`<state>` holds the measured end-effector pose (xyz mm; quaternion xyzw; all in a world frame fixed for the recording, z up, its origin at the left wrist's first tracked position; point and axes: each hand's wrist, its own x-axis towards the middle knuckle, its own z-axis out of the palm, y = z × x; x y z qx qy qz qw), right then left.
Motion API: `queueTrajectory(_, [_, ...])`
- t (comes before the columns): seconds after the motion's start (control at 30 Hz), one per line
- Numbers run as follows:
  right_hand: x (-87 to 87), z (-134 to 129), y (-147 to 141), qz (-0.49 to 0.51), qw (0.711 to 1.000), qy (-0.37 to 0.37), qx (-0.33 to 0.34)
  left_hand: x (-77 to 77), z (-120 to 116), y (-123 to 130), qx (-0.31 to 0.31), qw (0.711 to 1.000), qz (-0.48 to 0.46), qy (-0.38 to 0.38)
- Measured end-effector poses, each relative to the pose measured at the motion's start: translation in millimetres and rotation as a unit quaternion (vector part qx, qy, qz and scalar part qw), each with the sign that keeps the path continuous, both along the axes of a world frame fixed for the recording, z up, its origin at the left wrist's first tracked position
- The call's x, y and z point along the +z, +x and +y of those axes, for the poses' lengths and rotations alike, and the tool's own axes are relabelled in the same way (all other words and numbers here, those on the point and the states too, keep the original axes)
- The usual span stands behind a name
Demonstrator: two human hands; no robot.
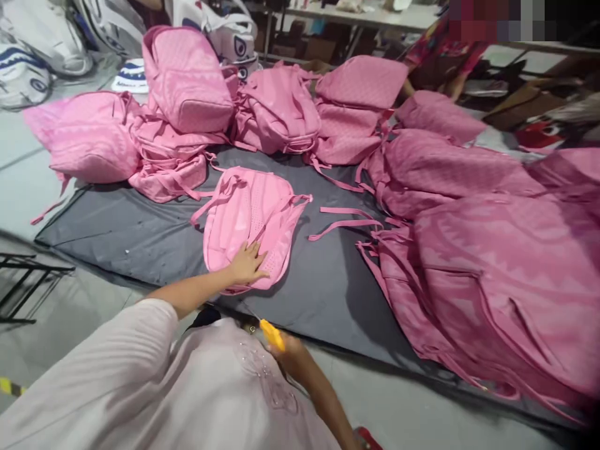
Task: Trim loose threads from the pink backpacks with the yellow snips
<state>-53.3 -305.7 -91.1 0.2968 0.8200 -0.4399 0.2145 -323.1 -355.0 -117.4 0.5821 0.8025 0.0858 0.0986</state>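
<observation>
A pink backpack (253,219) lies on the dark grey cloth in front of me, its strap side facing up and its straps loose. My left hand (247,264) rests flat on its lower part with the fingers spread, holding nothing. Close to my body, just off the cloth's near edge, my right hand (293,355) is closed around a yellow-handled tool (272,335). A thin tip points away from the handle toward the backpack; the tool's exact kind is unclear.
Several pink backpacks, such as a standing one (187,81) and a large one (510,281), ring the grey cloth (126,231). White bags (42,37) stand at the back left. Another person's arm (462,81) shows at the back right. A black metal frame (28,281) stands left.
</observation>
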Motion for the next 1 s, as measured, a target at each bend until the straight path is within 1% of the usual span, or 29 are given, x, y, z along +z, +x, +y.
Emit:
queueTrajectory(0.03, [9.7,8,5,-0.005,0.999,-0.038,-0.019,-2.7,-25,-13,-0.029,0.999,0.004,0.017])
queueTrajectory(0.07, [19.7,20,9,-0.006,0.996,-0.075,-0.046,-4.8,-51,-22,-0.044,0.999,0.002,0.026])
queueTrajectory(0.1, [30.0,34,11,0.002,0.992,-0.103,-0.074,-6.4,-76,-28,-0.042,0.999,-0.001,0.029])
queueTrajectory(0.13, [40.2,48,8,0.025,0.988,-0.117,-0.094,-7.3,-96,-30,-0.018,0.999,-0.003,0.03])
queueTrajectory(0.17, [50.1,62,0,0.055,0.986,-0.12,-0.104,-7.2,-110,-28,0.03,0.999,0.001,0.031])
queueTrajectory(0.2, [59.6,73,-13,0.085,0.984,-0.114,-0.105,-6.3,-117,-25,0.097,0.995,0.01,0.033])
queueTrajectory(0.23, [68.3,82,-32,0.108,0.984,-0.102,-0.096,-4.7,-117,-22,0.173,0.984,0.02,0.036])
queueTrajectory(0.27, [76.3,88,-54,0.123,0.985,-0.086,-0.08,-2.5,-111,-19,0.248,0.968,0.026,0.036])
queueTrajectory(0.3, [83.3,91,-79,0.132,0.987,-0.069,-0.063,-0.1,-102,-18,0.31,0.95,0.024,0.029])
queueTrajectory(0.33, [89.4,93,-105,0.135,0.988,-0.047,-0.05,2.2,-90,-19,0.352,0.936,0.014,0.015])
queueTrajectory(0.37, [94.8,93,-130,0.137,0.989,-0.024,-0.048,4.2,-79,-22,0.375,0.927,0.001,0.002])
queueTrajectory(0.43, [103.7,93,-174,0.138,0.989,0.005,-0.054,7.0,-67,-33,0.378,0.925,-0.027,-0.006])
queueTrajectory(0.47, [107.6,94,-190,0.135,0.989,0.007,-0.051,8.0,-68,-39,0.372,0.927,-0.046,0.009])
queueTrajectory(0.5, [111.5,96,-202,0.128,0.991,0.007,-0.039,9.0,-74,-44,0.37,0.925,-0.077,0.038])
queueTrajectory(0.53, [115.2,99,-211,0.116,0.993,0.011,-0.023,10.1,-83,-50,0.377,0.914,-0.128,0.078])
queueTrajectory(0.57, [118.8,103,-218,0.103,0.994,0.024,-0.008,11.3,-96,-55,0.395,0.888,-0.199,0.125])
queueTrajectory(0.6, [122.0,108,-224,0.09,0.995,0.048,-0.002,12.9,-109,-60,0.417,0.845,-0.288,0.172])
queueTrajectory(0.63, [124.4,113,-230,0.084,0.993,0.085,-0.008,14.7,-122,-65,0.436,0.785,-0.387,0.211])
queueTrajectory(0.67, [125.7,117,-236,0.081,0.988,0.127,-0.023,16.7,-133,-69,0.448,0.715,-0.482,0.236])
queueTrajectory(0.7, [125.6,119,-242,0.079,0.982,0.166,-0.039,18.8,-142,-74,0.453,0.645,-0.565,0.245])
queueTrajectory(0.73, [124.1,118,-249,0.073,0.979,0.186,-0.038,20.8,-147,-78,0.455,0.582,-0.628,0.243])
queueTrajectory(0.77, [121.5,116,-257,0.061,0.981,0.182,-0.017,22.5,-150,-82,0.462,0.531,-0.671,0.233])
queueTrajectory(0.8, [118.1,111,-264,0.043,0.986,0.162,0.022,23.8,-150,-87,0.473,0.493,-0.698,0.216])
queueTrajectory(0.83, [114.9,104,-271,0.022,0.988,0.133,0.071,24.5,-148,-91,0.488,0.465,-0.711,0.199])
queueTrajectory(0.87, [112.5,98,-277,0.001,0.986,0.112,0.12,24.8,-144,-95,0.503,0.446,-0.718,0.179])
queueTrajectory(0.9, [111.6,92,-283,-0.01,0.982,0.112,0.153,24.6,-141,-99,0.514,0.434,-0.723,0.158])
queueTrajectory(0.97, [115.3,83,-290,-0.01,0.973,0.168,0.16,23.2,-135,-106,0.524,0.423,-0.729,0.124])
queueTrajectory(1.0, [119.8,80,-293,-0.013,0.969,0.182,0.164,22.4,-133,-108,0.527,0.424,-0.728,0.113])
